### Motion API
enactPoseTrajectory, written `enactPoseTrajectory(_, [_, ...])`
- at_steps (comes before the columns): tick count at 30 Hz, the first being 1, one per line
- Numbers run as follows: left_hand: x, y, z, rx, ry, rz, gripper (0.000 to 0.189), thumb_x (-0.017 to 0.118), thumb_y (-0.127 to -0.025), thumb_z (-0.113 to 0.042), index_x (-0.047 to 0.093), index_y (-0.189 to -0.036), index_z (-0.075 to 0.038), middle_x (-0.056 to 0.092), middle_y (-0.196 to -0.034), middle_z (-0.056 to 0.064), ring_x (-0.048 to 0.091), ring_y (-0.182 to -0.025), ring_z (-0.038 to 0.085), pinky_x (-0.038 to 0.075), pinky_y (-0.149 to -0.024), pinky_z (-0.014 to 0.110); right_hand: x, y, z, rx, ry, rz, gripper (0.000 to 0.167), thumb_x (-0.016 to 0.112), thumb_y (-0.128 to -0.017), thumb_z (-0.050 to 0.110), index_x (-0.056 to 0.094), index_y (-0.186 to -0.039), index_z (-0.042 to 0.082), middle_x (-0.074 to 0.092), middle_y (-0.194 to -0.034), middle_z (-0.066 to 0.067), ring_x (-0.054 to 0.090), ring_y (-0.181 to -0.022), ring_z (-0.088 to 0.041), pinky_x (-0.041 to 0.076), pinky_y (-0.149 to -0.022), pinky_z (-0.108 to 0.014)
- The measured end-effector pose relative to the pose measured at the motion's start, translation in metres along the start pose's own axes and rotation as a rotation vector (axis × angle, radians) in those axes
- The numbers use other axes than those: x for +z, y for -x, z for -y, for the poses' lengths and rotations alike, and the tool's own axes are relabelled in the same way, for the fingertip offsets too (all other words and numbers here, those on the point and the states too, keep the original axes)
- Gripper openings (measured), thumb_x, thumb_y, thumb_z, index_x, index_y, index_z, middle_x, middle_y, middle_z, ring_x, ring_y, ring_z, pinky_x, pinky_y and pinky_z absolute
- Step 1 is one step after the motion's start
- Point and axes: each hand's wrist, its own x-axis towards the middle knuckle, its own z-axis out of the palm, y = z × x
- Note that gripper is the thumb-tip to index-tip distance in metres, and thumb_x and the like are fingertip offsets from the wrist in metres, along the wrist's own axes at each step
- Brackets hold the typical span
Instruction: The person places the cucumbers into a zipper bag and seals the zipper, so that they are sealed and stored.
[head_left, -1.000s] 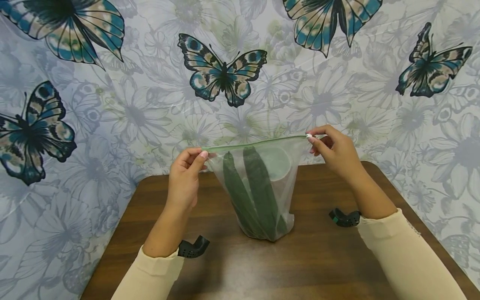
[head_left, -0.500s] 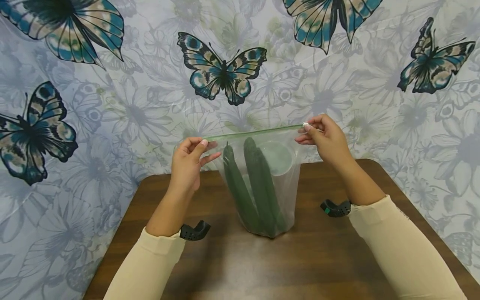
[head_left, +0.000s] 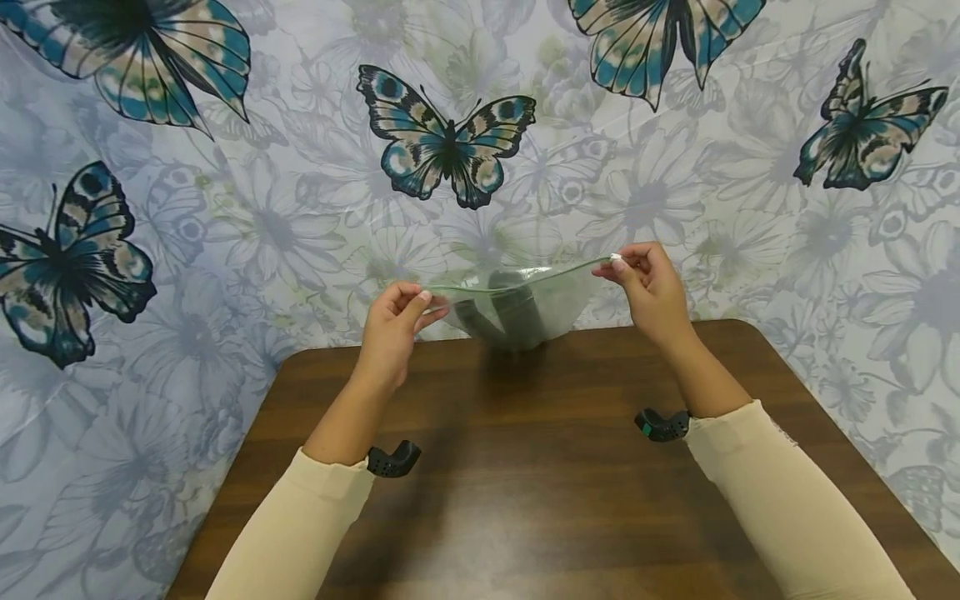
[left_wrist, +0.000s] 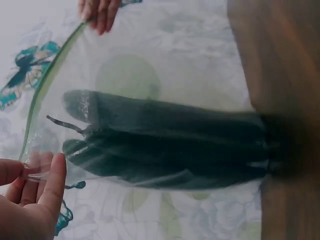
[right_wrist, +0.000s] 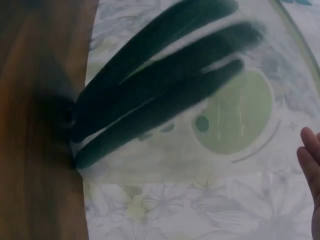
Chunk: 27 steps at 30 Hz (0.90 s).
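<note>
A clear zip bag [head_left: 562, 304] with a green zip strip hangs between my hands over the table's back edge, seen steeply from above. Three long dark-green cucumbers [right_wrist: 165, 80] lie side by side inside it; in the left wrist view the cucumbers [left_wrist: 175, 145] show through the plastic. My left hand [head_left: 390, 333] pinches the bag's left top corner between thumb and forefinger. The right hand [head_left: 654, 292] pinches the right top corner at the small white slider [head_left: 615, 257]. A pale green round print [right_wrist: 240, 115] marks the bag. Whether its bottom touches the table cannot be told.
The brown wooden table [head_left: 510, 492] spreads below, with a dark shadow under the bag. Right behind its far edge hangs a floral cloth [head_left: 285, 208] printed with butterflies. Black wrist cameras [head_left: 393, 460] sit at both cuffs.
The bag's lower end has swung away from me toward the cloth, so it looks foreshortened now. Both hands have kept their corners and shifted slightly; the left moved a little right.
</note>
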Motion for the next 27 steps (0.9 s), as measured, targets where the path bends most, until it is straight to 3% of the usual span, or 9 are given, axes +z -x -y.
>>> enactPoseTrajectory(3, [-0.004,0.012,0.007,-0.045,-0.041,0.037,0.004,0.054,-0.104,-0.01,0.054,-0.106,-0.006,0.065,-0.099,0.002,0.072,-0.101,0.023,0.057,-0.099,0.038,0.0,0.014,-0.003,-0.008,0.021,0.027,0.023,0.049,-0.106,0.01,0.046,-0.119,-0.009,0.062,-0.099,-0.007,0.072,-0.094,-0.006,0.056,-0.093,-0.019])
enactPoseTrajectory(7, [-0.012,0.026,0.019,-0.076,-0.073,0.099,0.004,0.056,-0.103,-0.008,0.055,-0.106,-0.006,0.065,-0.096,0.001,0.073,-0.094,0.016,0.059,-0.093,0.035,-0.002,0.037,-0.001,-0.031,0.133,0.09,0.019,0.05,-0.105,0.006,0.049,-0.119,-0.007,0.069,-0.098,-0.007,0.071,-0.093,-0.003,0.054,-0.087,-0.014])
enactPoseTrajectory(12, [-0.022,0.048,0.035,-0.096,-0.123,0.216,0.011,0.057,-0.102,-0.008,0.057,-0.107,0.002,0.068,-0.097,0.002,0.074,-0.092,0.015,0.06,-0.089,0.032,-0.003,0.073,-0.004,-0.024,0.282,0.144,0.015,0.053,-0.103,0.003,0.054,-0.118,0.0,0.073,-0.097,0.0,0.068,-0.091,0.002,0.047,-0.069,-0.015])
enactPoseTrajectory(16, [-0.027,0.066,0.049,-0.109,-0.159,0.318,0.019,0.059,-0.101,-0.007,0.057,-0.11,0.01,0.069,-0.098,0.006,0.073,-0.095,0.022,0.061,-0.09,0.036,-0.005,0.102,-0.009,-0.007,0.323,0.175,0.016,0.055,-0.101,0.0,0.056,-0.117,0.003,0.073,-0.097,-0.002,0.066,-0.084,0.001,0.047,-0.064,-0.02])
enactPoseTrajectory(23, [-0.032,0.091,0.078,-0.18,-0.262,0.429,0.02,0.06,-0.101,-0.01,0.061,-0.108,0.008,0.069,-0.106,0.026,0.073,-0.094,0.013,0.059,-0.09,0.03,-0.013,0.14,-0.028,0.086,0.368,0.26,0.015,0.057,-0.101,0.002,0.057,-0.115,0.007,0.074,-0.098,-0.004,0.066,-0.082,0.0,0.052,-0.066,-0.02])
enactPoseTrajectory(27, [-0.035,0.105,0.098,-0.198,-0.336,0.472,0.019,0.062,-0.1,-0.013,0.064,-0.107,0.005,0.068,-0.106,0.028,0.072,-0.094,0.012,0.058,-0.091,0.032,-0.014,0.158,-0.041,0.165,0.369,0.327,0.013,0.057,-0.102,0.008,0.058,-0.115,0.01,0.074,-0.1,-0.008,0.069,-0.089,0.0,0.057,-0.07,-0.025])
